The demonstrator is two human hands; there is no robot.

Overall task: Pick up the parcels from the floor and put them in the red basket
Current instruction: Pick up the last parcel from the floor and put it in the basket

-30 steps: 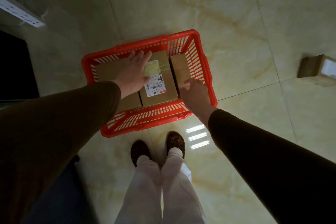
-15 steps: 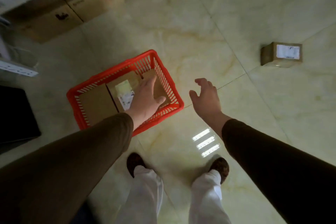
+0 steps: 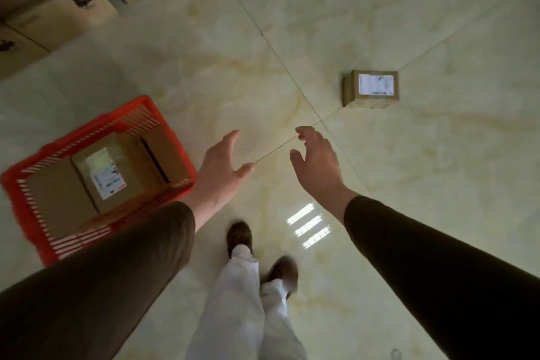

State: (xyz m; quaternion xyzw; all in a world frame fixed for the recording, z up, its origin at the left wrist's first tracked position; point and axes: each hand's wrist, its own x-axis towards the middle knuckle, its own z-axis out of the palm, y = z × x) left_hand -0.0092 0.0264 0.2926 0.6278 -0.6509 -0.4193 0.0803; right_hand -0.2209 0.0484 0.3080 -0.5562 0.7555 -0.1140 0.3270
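A pale, glossy tiled floor (image 3: 438,213) fills most of the frame, with large stacked cartons (image 3: 52,17) in the upper left. At the left edge sits the red basket (image 3: 29,219), its slatted walls around three brown parcels; the middle one, the labelled parcel (image 3: 105,175), shows a white shipping sticker.

Both sleeved arms reach forward from the bottom corners towards the centre. The left hand (image 3: 219,175) hangs just right of the basket, palm inward, fingers straight, grip released and empty. The right hand (image 3: 317,164) is beside it, fingers loosely curled, thumb out, also released and holding nothing.

The loose parcel (image 3: 371,90) lies on the floor at the centre right, well apart from both hands, label up. It looks like a small stiff cardboard box, probably light; the taped faces may be a little slick, so taking it by two opposite side walls with both palms seems safest.
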